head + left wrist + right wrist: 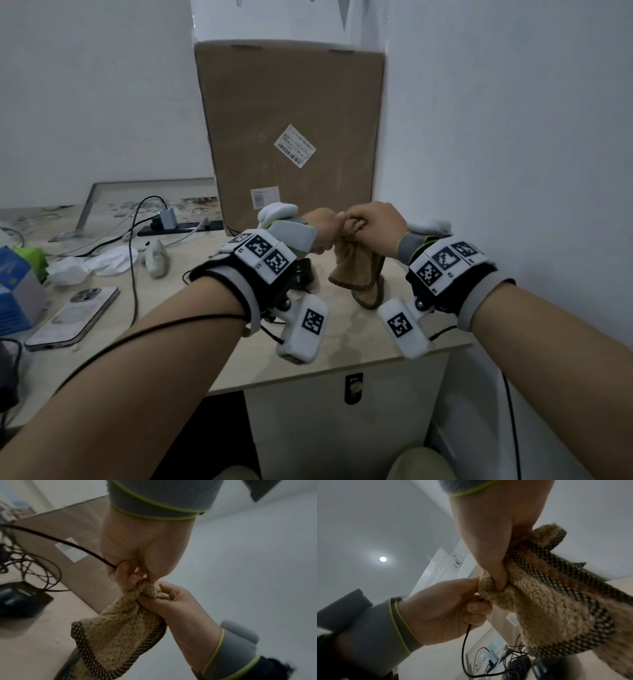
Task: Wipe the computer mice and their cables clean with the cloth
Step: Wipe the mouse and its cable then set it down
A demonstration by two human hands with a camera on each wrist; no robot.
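Observation:
Both hands are raised together above the desk (346,363). My left hand (322,233) pinches a thin black mouse cable (68,542) between thumb and fingers (125,569). Right against it, my right hand (378,222) grips a tan fleecy cloth (359,270) with a dark checked border, bunched round the cable where it leaves the left hand. The cloth (116,635) hangs down toward the desk. The cable (464,642) loops down to a black mouse (18,600) lying on the desk below my left wrist. A white mouse (156,258) lies further left.
A tall cardboard box (291,130) stands against the wall behind my hands. The white wall is close on the right. To the left lie a phone (73,318), crumpled tissue (96,262), a power strip (178,226) with cables, and a blue box (17,291).

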